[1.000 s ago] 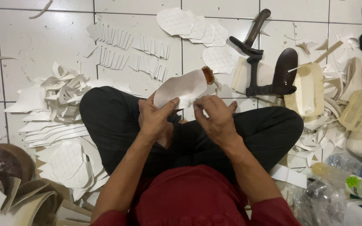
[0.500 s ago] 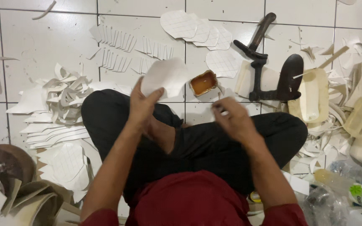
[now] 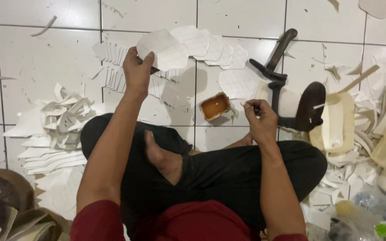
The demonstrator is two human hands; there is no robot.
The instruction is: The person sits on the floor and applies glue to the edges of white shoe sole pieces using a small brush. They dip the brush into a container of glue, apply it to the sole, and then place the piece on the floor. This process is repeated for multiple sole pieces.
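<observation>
The person sits cross-legged on the tiled floor [image 3: 45,58]. The left hand [image 3: 137,71] is stretched well out in front, fingers and thumb pinched on the near edge of a white cut piece [image 3: 164,49] with a faint grid on it. That piece is up at the far end of the reach, its long axis running roughly left to right, right beside the row of similar pieces [image 3: 215,47] that overlap each other toward the right. It looks like it's touching or just over the first of that row, hard to say which.

The right hand [image 3: 260,120] is pulled in closer, near the knee, fingers closed around a thin stick or brush [image 3: 251,106] whose pale tip pokes out to the left. That tip points at the small tub of amber glue [image 3: 214,106], which sits just to the left of the hand, close but not touching as far as anyone can tell.

So the split is pretty plain: the tub lies left of the right-hand fingers and much nearer to them than to the left hand, and the piece is off with the left hand, well apart from the tub, up and to the left of it.

Behind the right hand there's a dark stand [image 3: 291,93] with a shoe-shaped top, and piles of white scraps [image 3: 63,120] on the left.
</observation>
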